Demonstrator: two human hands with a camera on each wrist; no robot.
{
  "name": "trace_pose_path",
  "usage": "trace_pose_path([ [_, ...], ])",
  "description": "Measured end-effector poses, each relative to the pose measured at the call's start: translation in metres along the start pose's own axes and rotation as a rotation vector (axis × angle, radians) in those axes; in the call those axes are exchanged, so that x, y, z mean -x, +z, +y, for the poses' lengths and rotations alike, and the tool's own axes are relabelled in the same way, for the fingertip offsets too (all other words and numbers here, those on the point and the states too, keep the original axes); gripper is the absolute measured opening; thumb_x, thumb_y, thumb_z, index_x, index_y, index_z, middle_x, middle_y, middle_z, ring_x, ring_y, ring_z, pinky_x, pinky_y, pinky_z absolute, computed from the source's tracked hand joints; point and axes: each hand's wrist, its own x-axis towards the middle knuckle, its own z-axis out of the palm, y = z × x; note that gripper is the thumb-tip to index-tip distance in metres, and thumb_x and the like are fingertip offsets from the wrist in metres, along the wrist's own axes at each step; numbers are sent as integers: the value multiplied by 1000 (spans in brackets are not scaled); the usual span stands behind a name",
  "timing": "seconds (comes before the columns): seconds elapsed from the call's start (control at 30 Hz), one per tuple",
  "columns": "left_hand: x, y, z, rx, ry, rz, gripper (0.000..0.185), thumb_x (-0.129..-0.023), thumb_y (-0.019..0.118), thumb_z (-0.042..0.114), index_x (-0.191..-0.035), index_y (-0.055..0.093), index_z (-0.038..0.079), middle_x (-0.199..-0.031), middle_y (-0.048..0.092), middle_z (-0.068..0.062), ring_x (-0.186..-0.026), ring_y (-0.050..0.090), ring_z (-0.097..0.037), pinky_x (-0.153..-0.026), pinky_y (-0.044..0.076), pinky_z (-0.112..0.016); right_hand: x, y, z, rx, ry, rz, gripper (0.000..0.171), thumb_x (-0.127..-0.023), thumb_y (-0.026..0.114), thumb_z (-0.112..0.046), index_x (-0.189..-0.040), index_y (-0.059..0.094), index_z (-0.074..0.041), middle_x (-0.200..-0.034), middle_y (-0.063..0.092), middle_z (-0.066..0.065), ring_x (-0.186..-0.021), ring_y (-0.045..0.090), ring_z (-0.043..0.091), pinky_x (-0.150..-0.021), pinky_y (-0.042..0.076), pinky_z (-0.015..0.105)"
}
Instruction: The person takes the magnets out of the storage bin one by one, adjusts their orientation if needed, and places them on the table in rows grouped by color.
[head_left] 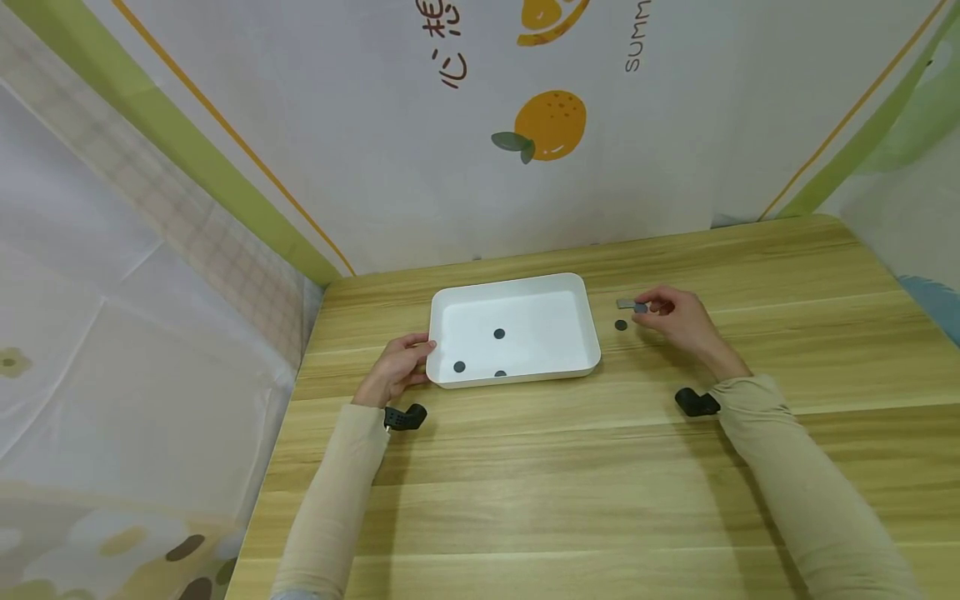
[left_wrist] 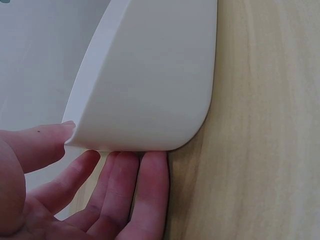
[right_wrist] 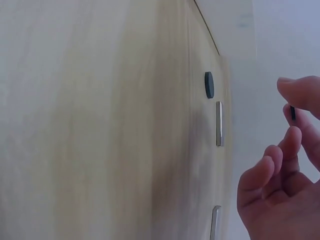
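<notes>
Pinching a dark disc (head_left: 640, 307), right-hand fingers (head_left: 651, 302) grasp it; left hand (head_left: 396, 369) steadies the tray (head_left: 442, 333).

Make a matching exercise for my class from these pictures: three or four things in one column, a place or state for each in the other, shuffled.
Things:
1. white tray
2. left hand
3. right hand
4. silver bar

Places or states:
A. pinches a dark disc
B. holds three dark discs inside
C. lies on the wooden table, right of the tray
D. grips the tray's near left corner

Pairs: 1-B, 2-D, 3-A, 4-C
</notes>
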Motion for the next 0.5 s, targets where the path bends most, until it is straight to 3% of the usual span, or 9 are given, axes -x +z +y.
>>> trace_pose_path([
  [0.5,-2,-1,-1,1,-3,-4,48,-100,53,20,-144,40,5,-119,59,-12,-82,66,-11,-68,55,-27,0,-1,6,29,6,-25,30,-90,68,-17,-113,65,2,-90,52,9,-74,44,14,-62,37,22],
])
